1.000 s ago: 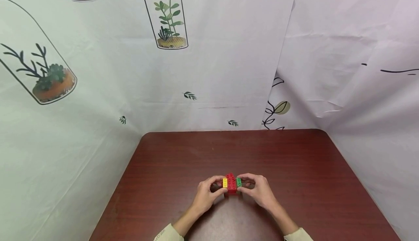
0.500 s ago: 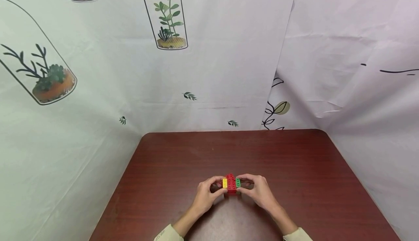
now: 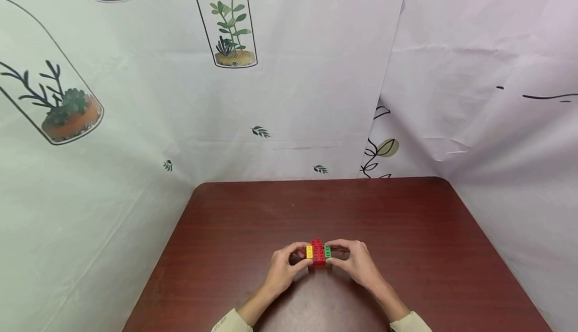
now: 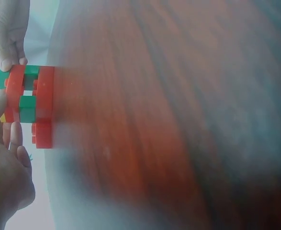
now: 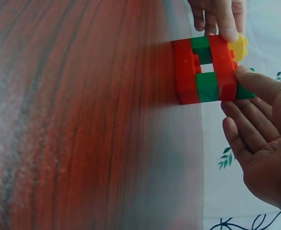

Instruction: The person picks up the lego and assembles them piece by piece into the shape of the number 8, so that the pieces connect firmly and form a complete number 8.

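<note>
A toy-brick build stands on the table in front of me. Its red base brick (image 5: 184, 72) carries two green bricks (image 5: 207, 86) as pillars with a gap between them, and a red brick (image 5: 222, 64) bridges them. On top, a yellow brick (image 3: 309, 252) sits at the left end and a small green brick (image 3: 327, 251) at the right. My left hand (image 3: 283, 264) pinches the yellow brick between thumb and fingers. From the other side my right hand (image 3: 359, 262) pinches the green top brick, thumb nearest me. Fingers partly hide both top bricks.
The brown wooden table (image 3: 253, 211) has rounded far corners. White cloth (image 3: 293, 101) printed with plants hangs behind it and along both sides.
The green top brick has shifted slightly left, closer against the red bricks, with my right hand. My left hand keeps its hold on the yellow brick.
</note>
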Available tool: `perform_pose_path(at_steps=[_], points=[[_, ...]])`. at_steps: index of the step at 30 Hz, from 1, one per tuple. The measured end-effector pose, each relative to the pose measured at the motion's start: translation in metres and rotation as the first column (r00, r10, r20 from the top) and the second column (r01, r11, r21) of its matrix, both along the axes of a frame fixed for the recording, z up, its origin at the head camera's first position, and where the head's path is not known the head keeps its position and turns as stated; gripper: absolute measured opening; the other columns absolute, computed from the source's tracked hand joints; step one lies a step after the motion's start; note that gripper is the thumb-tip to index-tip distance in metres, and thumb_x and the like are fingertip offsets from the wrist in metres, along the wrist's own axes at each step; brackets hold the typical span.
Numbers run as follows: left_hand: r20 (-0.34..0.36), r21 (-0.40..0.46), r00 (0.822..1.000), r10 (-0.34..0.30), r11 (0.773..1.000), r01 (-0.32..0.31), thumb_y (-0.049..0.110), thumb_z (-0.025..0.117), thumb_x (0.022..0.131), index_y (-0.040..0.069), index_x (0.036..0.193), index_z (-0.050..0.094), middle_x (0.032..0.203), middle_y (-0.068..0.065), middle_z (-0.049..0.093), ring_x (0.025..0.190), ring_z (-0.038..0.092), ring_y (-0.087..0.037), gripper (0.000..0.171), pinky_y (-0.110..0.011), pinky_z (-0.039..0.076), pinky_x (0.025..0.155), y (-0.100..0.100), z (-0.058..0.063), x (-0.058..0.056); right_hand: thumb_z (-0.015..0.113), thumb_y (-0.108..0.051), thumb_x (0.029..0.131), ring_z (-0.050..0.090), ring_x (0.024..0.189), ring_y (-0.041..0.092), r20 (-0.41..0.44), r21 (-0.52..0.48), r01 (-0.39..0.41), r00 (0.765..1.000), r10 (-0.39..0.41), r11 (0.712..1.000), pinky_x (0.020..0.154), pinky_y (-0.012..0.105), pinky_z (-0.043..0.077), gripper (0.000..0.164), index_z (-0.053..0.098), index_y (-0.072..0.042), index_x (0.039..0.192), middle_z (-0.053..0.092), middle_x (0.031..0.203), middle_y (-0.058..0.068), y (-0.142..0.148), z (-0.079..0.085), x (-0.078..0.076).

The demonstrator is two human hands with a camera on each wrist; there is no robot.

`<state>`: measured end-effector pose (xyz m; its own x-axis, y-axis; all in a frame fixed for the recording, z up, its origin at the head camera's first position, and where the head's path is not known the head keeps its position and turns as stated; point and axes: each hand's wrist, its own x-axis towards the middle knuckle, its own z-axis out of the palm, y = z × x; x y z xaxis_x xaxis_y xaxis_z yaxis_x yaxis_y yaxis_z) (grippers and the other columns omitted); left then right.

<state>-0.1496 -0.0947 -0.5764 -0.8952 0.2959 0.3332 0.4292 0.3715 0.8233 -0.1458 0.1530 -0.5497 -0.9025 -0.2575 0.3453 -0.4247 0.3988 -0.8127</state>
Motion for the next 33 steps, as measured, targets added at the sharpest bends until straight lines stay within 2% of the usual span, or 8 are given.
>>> perform_pose_path(at_steps=[14, 24, 33], points=[[-0.006, 0.000, 1.000, 0.004, 1.000, -0.004, 0.027, 0.086, 0.089, 0.020, 0.123, 0.076, 0.091, 0.003, 0.072, 0.078, 0.065, -0.007, 0.036, -0.028, 0.057, 0.070, 0.0006, 0.0015, 0.0016, 0.093, -0.006, 0.080, 0.079, 0.085, 0.026, -0.022, -0.010, -0.018, 1.000, 0.018, 1.000, 0.070, 0.037, 0.063, 0.031, 0.080, -0.004, 0.108, 0.080, 0.102, 0.009, 0.0001, -0.0002, -0.0005], [-0.017, 0.004, 1.000, 0.005, 1.000, -0.005, 0.026, 0.086, 0.088, 0.019, 0.122, 0.076, 0.089, 0.003, 0.071, 0.077, 0.064, -0.007, 0.036, -0.028, 0.056, 0.068, 0.0013, -0.0002, 0.0006, 0.091, -0.002, 0.081, 0.079, 0.090, 0.027, 0.067, -0.122, -0.063, 0.995, 0.072, 0.991, 0.076, 0.032, 0.062, 0.032, 0.078, 0.000, 0.110, 0.079, 0.103, 0.013, -0.0002, -0.0045, -0.0008], [-0.024, 0.003, 1.000, 0.004, 1.000, -0.004, 0.025, 0.086, 0.088, 0.019, 0.122, 0.076, 0.089, 0.003, 0.071, 0.077, 0.064, -0.007, 0.036, -0.029, 0.057, 0.069, 0.0015, 0.0002, 0.0008, 0.091, -0.002, 0.081, 0.079, 0.090, 0.025, 0.091, -0.135, -0.064, 0.993, 0.077, 0.989, 0.076, 0.029, 0.062, 0.031, 0.078, -0.001, 0.110, 0.079, 0.102, 0.012, 0.0015, -0.0093, -0.0022]])
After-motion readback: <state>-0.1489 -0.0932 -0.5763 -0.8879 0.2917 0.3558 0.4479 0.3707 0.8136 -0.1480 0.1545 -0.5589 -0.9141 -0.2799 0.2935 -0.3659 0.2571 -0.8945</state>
